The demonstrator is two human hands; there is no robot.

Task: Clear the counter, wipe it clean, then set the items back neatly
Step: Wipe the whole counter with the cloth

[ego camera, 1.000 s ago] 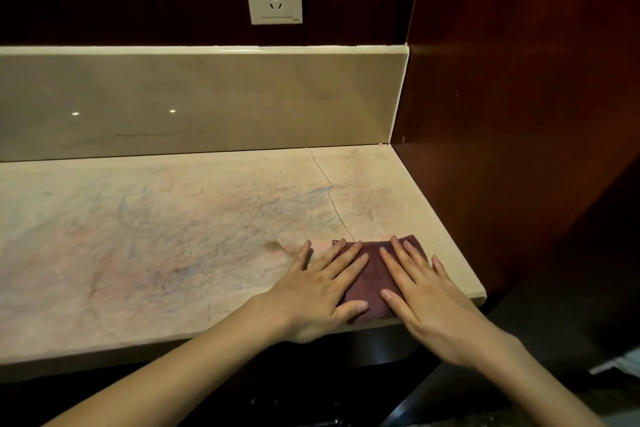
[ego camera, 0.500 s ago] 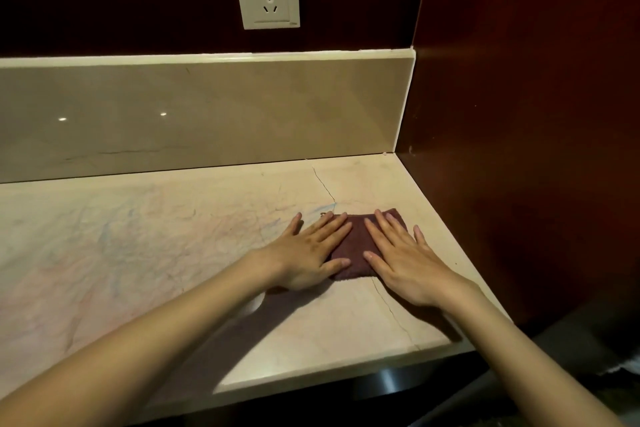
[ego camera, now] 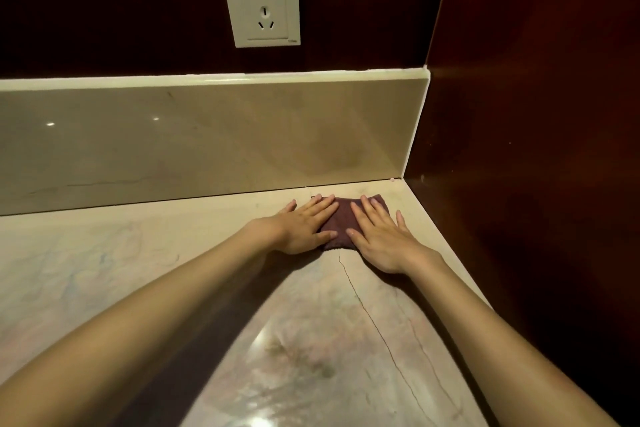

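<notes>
Nearest you, both your bare forearms reach out across the counter (ego camera: pixel 214 229), the left from the lower left corner and the right from the lower right. The stone between them is pale and glossy, with a bright reflection and a brownish smudge (ego camera: pixel 311 366) on its near part. A thin crack (ego camera: pixel 377 326) runs from that near area away from you, up to the near edge of the cloth.

Farther out, your left hand (ego camera: pixel 304 224) lies flat, palm down, fingers straight and spread. Its thumb and inner fingers rest on the left part of the cloth (ego camera: pixel 341 227), while the outer fingers touch the bare stone. Your right hand (ego camera: pixel 379 236) lies flat in the same way on the right part of the cloth, fingers pointing away from you. Neither hand is clenched or gripping; both only press down on the cloth with open palms.

The cloth is dark maroon, folded into a small pad, and it sits on the counter in the far right corner area, just short of the backsplash (ego camera: pixel 207 135) and near the dark wooden side panel (ego camera: pixel 536 114) on the right. Only its middle strip and far edge show between and beyond your hands.

Behind it the beige backsplash rises upright, topped by a lighter ledge. Above that, on the dark wall, sits a white socket (ego camera: pixel 261 3).
</notes>
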